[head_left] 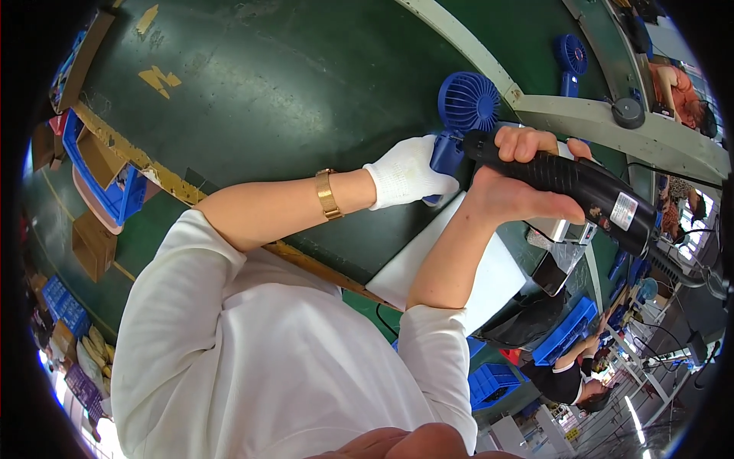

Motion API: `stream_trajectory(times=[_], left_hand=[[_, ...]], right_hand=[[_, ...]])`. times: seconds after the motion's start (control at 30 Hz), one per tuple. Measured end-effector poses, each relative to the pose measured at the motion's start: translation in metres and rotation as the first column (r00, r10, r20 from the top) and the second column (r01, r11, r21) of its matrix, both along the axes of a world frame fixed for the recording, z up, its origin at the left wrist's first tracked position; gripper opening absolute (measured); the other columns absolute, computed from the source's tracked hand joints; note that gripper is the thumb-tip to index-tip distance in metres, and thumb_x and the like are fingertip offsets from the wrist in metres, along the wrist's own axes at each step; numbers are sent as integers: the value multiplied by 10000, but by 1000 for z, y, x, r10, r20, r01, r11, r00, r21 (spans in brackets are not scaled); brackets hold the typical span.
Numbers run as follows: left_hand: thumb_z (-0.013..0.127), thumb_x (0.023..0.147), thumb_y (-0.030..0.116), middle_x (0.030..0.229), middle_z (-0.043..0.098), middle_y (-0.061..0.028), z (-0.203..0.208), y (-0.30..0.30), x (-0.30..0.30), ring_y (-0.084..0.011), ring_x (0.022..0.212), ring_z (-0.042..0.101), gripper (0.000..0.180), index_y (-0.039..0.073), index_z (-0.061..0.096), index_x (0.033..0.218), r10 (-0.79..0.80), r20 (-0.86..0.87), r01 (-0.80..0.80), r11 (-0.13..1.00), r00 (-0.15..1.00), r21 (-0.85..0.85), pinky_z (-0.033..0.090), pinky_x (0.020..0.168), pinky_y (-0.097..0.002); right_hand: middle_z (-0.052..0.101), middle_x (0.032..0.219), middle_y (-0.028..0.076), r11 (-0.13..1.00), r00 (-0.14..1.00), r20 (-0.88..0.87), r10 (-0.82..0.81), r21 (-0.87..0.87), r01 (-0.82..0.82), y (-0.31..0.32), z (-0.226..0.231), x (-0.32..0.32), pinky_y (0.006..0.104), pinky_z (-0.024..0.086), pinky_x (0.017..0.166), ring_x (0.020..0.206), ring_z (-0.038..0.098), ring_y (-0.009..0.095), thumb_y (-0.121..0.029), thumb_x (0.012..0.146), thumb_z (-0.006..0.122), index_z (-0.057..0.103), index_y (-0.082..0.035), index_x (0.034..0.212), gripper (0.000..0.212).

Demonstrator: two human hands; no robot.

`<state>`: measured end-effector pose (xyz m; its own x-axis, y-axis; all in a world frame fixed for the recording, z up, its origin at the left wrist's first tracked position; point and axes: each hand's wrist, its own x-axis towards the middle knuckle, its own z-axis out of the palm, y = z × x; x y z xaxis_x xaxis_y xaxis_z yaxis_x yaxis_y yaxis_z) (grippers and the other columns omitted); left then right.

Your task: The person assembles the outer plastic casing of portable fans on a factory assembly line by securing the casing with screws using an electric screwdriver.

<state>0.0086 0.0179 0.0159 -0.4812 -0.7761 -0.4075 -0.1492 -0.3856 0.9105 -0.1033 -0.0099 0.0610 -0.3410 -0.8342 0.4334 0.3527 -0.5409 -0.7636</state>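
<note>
A blue handheld fan (469,102) with a round grille is gripped by its handle in my left hand (411,170), which wears a white knit glove. My bare right hand (511,196) wraps around a black electric screwdriver (562,178) with a ribbed grip. The screwdriver's front end points left and meets the fan near the joint between its head and handle. Whether its bit sits in a screw is too small to tell. A cable leaves the tool's rear end at the right.
Under my arms spreads a green worktable (267,92) with a white sheet (478,268) at its edge. A second blue fan (570,57) stands beyond a pale metal frame (589,120). A phone (549,274) and blue crates (493,385) lie right. Other people work nearby.
</note>
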Motion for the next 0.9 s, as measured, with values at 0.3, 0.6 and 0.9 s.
stream_trajectory(times=[0.3,0.6,0.9], left_hand=[[661,655,247,822,610,-164,-3,3,-2,-296,773,599,405,-10,525,937,53,12,-53,999,999,-11,467,748,-336],[673,727,221,858,595,-89,17,-30,-4,-165,746,591,488,20,486,1131,149,-22,-150,983,989,-102,486,687,-306],[591,740,217,1114,550,-196,34,-282,86,-361,1100,502,371,23,568,1055,769,602,49,608,216,-793,433,890,-439]], right_hand=[[502,617,59,997,997,19,69,-25,-68,1,-13,3,267,358,459,490,425,141,-811,625,489,422,-136,1099,828],[498,589,82,899,873,-219,-436,-155,411,22,52,-35,270,381,453,482,430,154,-813,668,415,359,-72,1171,898],[507,579,80,858,782,-393,-483,-36,512,12,41,-32,266,382,468,488,436,146,-773,685,480,405,-33,1148,876]])
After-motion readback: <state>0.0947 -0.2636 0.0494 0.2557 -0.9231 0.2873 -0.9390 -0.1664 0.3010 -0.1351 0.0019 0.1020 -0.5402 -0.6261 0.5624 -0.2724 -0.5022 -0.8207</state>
